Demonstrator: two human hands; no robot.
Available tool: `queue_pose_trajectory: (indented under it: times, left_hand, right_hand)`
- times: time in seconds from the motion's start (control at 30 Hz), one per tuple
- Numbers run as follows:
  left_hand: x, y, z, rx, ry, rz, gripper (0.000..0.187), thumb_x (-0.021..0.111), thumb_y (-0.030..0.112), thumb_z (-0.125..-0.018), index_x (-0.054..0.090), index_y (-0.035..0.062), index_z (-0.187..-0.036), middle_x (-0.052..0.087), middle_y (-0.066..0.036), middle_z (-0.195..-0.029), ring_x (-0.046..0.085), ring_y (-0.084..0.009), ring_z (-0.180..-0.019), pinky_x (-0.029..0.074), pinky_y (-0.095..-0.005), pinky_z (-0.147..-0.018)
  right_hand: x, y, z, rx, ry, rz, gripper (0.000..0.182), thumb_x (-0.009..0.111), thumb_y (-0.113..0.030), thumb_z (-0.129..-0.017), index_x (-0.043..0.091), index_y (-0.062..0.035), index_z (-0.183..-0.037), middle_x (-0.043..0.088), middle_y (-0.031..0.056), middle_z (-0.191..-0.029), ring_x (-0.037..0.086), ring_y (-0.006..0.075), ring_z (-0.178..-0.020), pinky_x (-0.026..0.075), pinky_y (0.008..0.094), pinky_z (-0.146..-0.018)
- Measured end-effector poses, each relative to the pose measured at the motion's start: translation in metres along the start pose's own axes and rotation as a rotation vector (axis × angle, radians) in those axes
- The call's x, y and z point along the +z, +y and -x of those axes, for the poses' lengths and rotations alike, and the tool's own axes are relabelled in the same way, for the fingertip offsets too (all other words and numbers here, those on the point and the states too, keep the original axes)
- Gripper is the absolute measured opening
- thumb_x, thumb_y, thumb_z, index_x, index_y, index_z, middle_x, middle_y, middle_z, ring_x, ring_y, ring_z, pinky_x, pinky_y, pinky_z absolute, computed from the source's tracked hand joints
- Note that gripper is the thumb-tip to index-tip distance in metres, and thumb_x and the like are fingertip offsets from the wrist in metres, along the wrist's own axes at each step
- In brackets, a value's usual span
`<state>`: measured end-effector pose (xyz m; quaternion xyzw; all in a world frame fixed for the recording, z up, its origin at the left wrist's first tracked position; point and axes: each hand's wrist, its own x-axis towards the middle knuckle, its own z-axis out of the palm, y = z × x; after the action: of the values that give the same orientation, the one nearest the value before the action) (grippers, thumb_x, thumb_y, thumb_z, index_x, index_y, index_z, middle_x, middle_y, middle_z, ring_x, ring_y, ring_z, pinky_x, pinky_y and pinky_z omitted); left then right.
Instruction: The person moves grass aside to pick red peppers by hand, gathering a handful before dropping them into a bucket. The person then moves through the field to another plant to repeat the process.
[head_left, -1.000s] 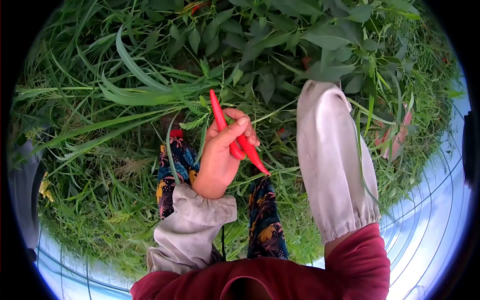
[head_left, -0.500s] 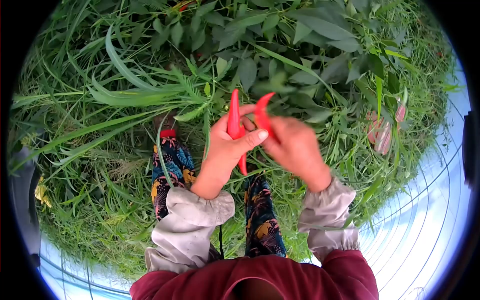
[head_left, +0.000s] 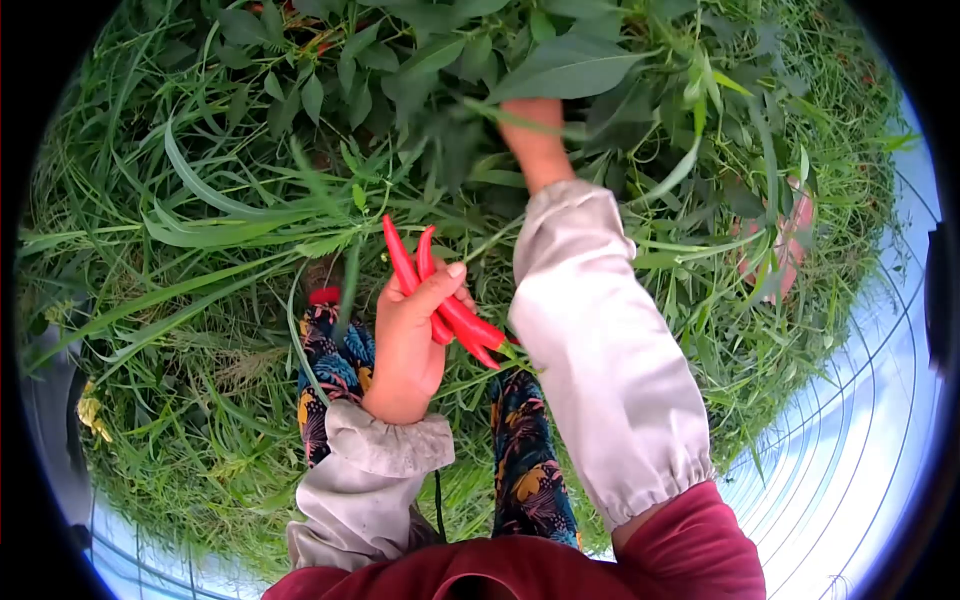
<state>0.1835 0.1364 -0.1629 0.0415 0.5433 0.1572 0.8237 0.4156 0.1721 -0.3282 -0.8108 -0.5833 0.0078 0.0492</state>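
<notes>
Several red chili peppers (head_left: 462, 318) lie across the palm of my left hand (head_left: 405, 345), pinned under its thumb. Their tips point up and away, and a green stem end shows at the lower right of the bunch. My right hand (head_left: 532, 125) reaches forward into the dark green leaves of the pepper plant (head_left: 570, 68). A large leaf covers its fingers, so what they touch or hold is hidden.
Tall grass and weeds (head_left: 215, 235) crowd around the plant and my legs in patterned trousers (head_left: 530, 455). At the right, a reddish striped object (head_left: 790, 245) lies half covered by grass. Bits of red show among leaves at the upper left.
My right hand has left my left hand and moved forward under the leaves. The red chili pepper it held now lies with the others in my left hand, which has shifted slightly left.
</notes>
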Motion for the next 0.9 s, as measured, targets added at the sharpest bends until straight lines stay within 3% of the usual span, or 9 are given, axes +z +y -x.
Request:
queue_pose_trajectory:
  times: [0.07,0.23,0.33,0.4,0.47,0.67,0.8,0.83,0.9]
  left_hand:
    - [-0.001,0.001,0.002,0.002,0.017,0.035,0.014,0.069,0.008,-0.083,0.056,0.0063,-0.089,0.059,-0.005,-0.072,0.059,-0.0158,-0.065,0.047,-0.0280,-0.062]
    - [-0.004,0.000,0.002,-0.005,0.035,-0.007,0.013,0.066,0.008,-0.085,0.055,0.0069,-0.092,0.058,-0.004,-0.075,0.058,-0.0162,-0.069,0.049,-0.0311,-0.068]
    - [-0.003,-0.005,0.004,-0.024,0.026,0.033,0.013,0.066,0.008,-0.086,0.055,0.0068,-0.093,0.059,-0.004,-0.075,0.059,-0.0158,-0.070,0.049,-0.0302,-0.068]
    - [-0.003,-0.006,0.005,-0.040,0.012,0.021,0.014,0.067,0.008,-0.086,0.055,0.0067,-0.093,0.059,-0.004,-0.076,0.059,-0.0154,-0.069,0.050,-0.0298,-0.068]
    - [-0.003,-0.006,0.004,-0.039,0.020,0.021,0.015,0.067,0.008,-0.086,0.055,0.0068,-0.093,0.059,-0.004,-0.076,0.059,-0.0153,-0.069,0.050,-0.0300,-0.067]
    - [-0.006,-0.004,0.004,-0.038,0.027,0.037,0.015,0.067,0.008,-0.086,0.055,0.0068,-0.093,0.059,-0.005,-0.075,0.059,-0.0157,-0.069,0.050,-0.0300,-0.068]
    - [-0.002,-0.002,0.003,-0.039,0.030,0.072,0.016,0.070,0.008,-0.083,0.056,0.0064,-0.090,0.059,-0.004,-0.075,0.059,-0.0149,-0.067,0.049,-0.0285,-0.066]
    - [-0.001,-0.002,0.004,-0.036,0.045,0.078,0.017,0.073,0.009,-0.081,0.057,0.0060,-0.088,0.059,-0.003,-0.074,0.058,-0.0139,-0.065,0.047,-0.0271,-0.064]
    - [0.000,0.000,0.004,-0.042,0.043,0.072,0.017,0.072,0.009,-0.081,0.057,0.0061,-0.088,0.059,-0.003,-0.074,0.058,-0.0138,-0.065,0.047,-0.0269,-0.064]
  right_hand:
    - [-0.028,-0.045,-0.004,0.497,-0.109,-0.852,0.046,0.055,-0.018,-0.086,0.049,0.0061,-0.125,0.053,0.0269,-0.128,0.047,0.0461,-0.119,0.036,0.0429,-0.103]
    - [-0.050,-0.047,-0.006,0.557,-0.134,-0.969,0.056,0.057,-0.024,-0.087,0.043,0.0094,-0.130,0.051,0.0315,-0.128,0.047,0.0442,-0.121,0.037,0.0412,-0.102]
    - [-0.040,-0.013,-0.004,0.692,-0.075,-1.152,0.052,0.054,-0.025,-0.088,0.049,0.0101,-0.125,0.060,0.0206,-0.124,0.053,0.0328,-0.119,0.039,0.0339,-0.098]
    - [-0.045,-0.003,-0.007,1.223,0.174,-1.449,0.022,0.054,-0.022,-0.090,0.062,-0.0032,-0.099,0.063,0.0065,-0.098,0.062,0.0212,-0.090,0.050,0.0377,-0.067]
    - [-0.020,0.021,-0.011,1.416,0.335,-1.675,0.017,0.054,-0.016,-0.089,0.063,-0.0042,-0.097,0.065,0.0075,-0.092,0.064,0.0250,-0.083,0.052,0.0449,-0.064]
    - [0.040,0.069,-0.009,1.366,0.102,-2.056,0.014,0.058,-0.011,-0.087,0.063,-0.0020,-0.095,0.065,0.0114,-0.088,0.065,0.0303,-0.081,0.054,0.0479,-0.068]
    - [0.008,0.042,-0.012,1.558,0.299,-1.852,0.017,0.055,-0.012,-0.087,0.061,-0.0009,-0.098,0.064,0.0113,-0.095,0.063,0.0300,-0.087,0.053,0.0451,-0.077]
    - [0.004,0.039,-0.001,1.298,0.264,-1.793,0.017,0.054,-0.010,-0.086,0.061,-0.0012,-0.099,0.063,0.0117,-0.099,0.063,0.0281,-0.090,0.054,0.0433,-0.078]
    - [-0.007,0.031,0.015,1.380,0.317,-1.960,0.017,0.053,-0.009,-0.086,0.061,-0.0017,-0.099,0.064,0.0112,-0.100,0.062,0.0265,-0.091,0.054,0.0416,-0.079]
